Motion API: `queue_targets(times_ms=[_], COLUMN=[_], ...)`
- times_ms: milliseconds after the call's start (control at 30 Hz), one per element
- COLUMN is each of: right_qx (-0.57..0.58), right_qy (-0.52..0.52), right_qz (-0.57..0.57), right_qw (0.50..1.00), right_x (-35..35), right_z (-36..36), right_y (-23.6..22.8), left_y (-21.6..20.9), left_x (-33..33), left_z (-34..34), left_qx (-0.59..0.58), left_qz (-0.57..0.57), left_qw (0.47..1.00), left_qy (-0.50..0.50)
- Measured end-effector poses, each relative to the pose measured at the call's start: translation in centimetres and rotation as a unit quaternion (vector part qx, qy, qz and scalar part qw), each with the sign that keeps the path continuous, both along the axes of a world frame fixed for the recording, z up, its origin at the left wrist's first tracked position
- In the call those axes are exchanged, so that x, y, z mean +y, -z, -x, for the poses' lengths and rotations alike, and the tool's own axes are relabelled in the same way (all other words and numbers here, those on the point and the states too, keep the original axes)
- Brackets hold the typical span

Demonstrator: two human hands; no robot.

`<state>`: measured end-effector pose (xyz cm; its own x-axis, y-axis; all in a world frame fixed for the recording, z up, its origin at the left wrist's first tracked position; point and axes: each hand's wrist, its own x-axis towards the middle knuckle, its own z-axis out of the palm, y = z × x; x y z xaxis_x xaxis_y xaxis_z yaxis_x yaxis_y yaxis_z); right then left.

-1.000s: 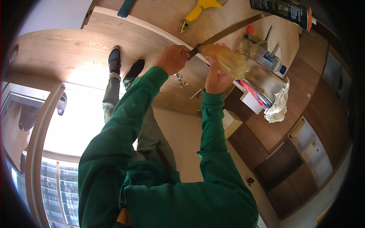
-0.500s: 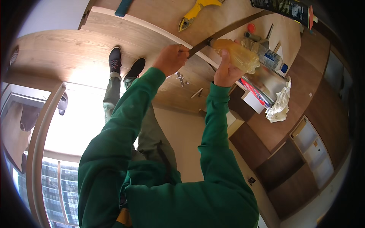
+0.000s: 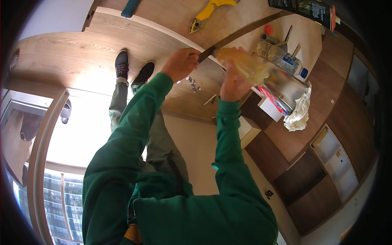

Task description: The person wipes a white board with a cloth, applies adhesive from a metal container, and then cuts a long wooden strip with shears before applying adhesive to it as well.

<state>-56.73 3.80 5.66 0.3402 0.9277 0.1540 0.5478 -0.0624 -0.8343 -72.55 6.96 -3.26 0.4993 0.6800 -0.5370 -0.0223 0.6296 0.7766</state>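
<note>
My left hand [image 3: 179,65] pinches the near end of a long, thin brown strip [image 3: 241,33]. From there the strip curves away over the pale wooden worktop [image 3: 249,12] to the far right. In my right hand [image 3: 234,85] is a soft plastic bottle [image 3: 250,68] with yellowish contents, tilted and blurred by motion. Its narrow mouth points left, close to the strip beside my left fingers; whether they touch I cannot tell. The fingers of my right hand wrap round the bottle's side and partly hide it.
A yellow-handled tool [image 3: 202,18] lies on the worktop, with a red cap [image 3: 268,29] farther right. A clear bottle with a blue cap [image 3: 290,63] lies near crumpled paper [image 3: 300,110]. A black printed container [image 3: 304,10] sits at the far right. Scraps [image 3: 192,84] litter the floor.
My right hand and the yellowish bottle have moved left along the strip, toward my left hand. My left hand has shifted slightly left, still holding the strip's end.
</note>
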Motion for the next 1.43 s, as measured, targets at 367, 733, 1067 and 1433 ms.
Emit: queue_targets(times_ms=[367,733,1067,1433], right_qx=[0.090,0.044,-0.002,-0.027], right_qy=[0.034,0.003,-0.012,-0.039], right_qz=[-0.006,0.005,0.002,0.039], right_qw=[0.995,0.999,1.000,0.998], right_x=[0.5,-0.8,0.2,-0.3], right_z=[1.1,2.8,3.2,1.9], right_y=[-0.2,-0.6,-0.7,-0.3], left_y=[-0.1,0.9,0.5,0.4], left_x=[0.2,-0.1,-0.1,-0.2], left_z=[0.2,0.3,0.5,0.6], left_qx=[-0.005,-0.058,-0.040,-0.049], left_qz=[-0.003,0.032,0.012,0.053], left_qw=[1.000,0.998,0.999,0.997], left_qy=[-0.001,0.009,0.017,0.019])
